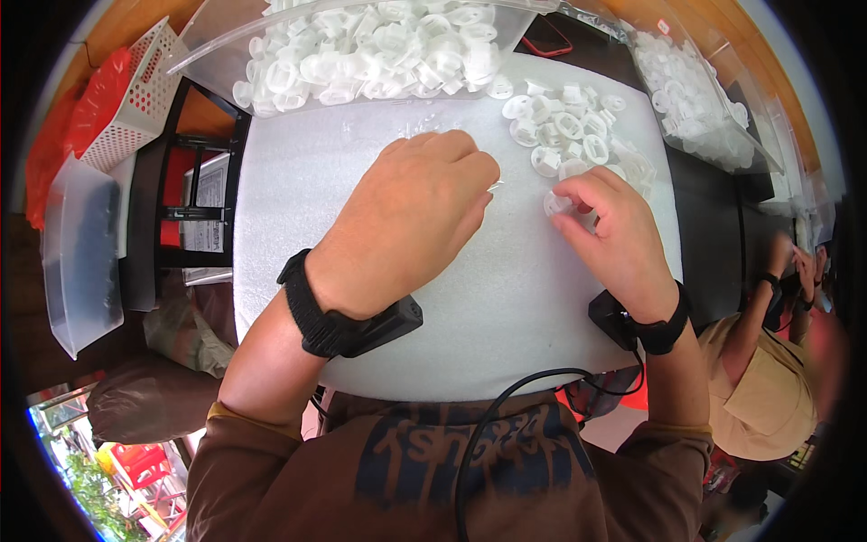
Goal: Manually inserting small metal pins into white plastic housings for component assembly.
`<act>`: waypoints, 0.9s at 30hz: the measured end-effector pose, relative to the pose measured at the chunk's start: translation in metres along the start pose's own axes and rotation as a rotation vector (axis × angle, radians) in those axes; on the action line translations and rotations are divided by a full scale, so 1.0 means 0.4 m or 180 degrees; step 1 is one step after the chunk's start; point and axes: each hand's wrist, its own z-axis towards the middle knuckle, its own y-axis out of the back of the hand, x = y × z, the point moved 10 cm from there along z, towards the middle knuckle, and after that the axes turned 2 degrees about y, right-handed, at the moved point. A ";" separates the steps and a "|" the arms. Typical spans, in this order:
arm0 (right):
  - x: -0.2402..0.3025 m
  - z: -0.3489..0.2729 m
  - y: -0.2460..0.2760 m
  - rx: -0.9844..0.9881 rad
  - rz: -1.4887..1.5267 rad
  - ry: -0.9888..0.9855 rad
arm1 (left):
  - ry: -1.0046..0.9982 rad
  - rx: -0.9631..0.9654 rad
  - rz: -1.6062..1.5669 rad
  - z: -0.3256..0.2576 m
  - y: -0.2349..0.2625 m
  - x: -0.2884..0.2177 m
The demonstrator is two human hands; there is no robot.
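Note:
My left hand [406, 212] is over the middle of the white foam sheet [298, 190], back up, with its fingers curled. A tiny shiny clear piece [496, 185] pokes out at its thumb side; the rest of the grip is hidden. To the right, my right hand [623, 239] pinches a round white plastic part [556, 203] between thumb and fingers. Just beyond that hand lies a loose pile of similar white ring-shaped parts [569, 125]. A few small clear bits [424, 122] are scattered on the foam beyond my left hand.
A large clear bin [203, 68] heaped with white parts stands at the far edge. Another clear bin [759, 149] is at far right, near a red-edged phone [546, 38]. A perforated white basket [135, 108] and translucent tub [81, 271] are left. Another person [759, 388] works at right.

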 end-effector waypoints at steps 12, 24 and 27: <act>0.057 0.065 0.037 -0.0516 0.3776 -0.0411 | -0.0355 -0.0431 0.0424 0.037 -0.065 0.016; -0.072 0.096 -0.015 -0.0721 0.4315 -0.0927 | -0.0031 -0.0030 0.0527 0.048 -0.063 0.032; -0.076 0.098 -0.013 -0.0483 0.4235 -0.0849 | -0.0037 -0.0002 0.0500 0.052 -0.061 0.031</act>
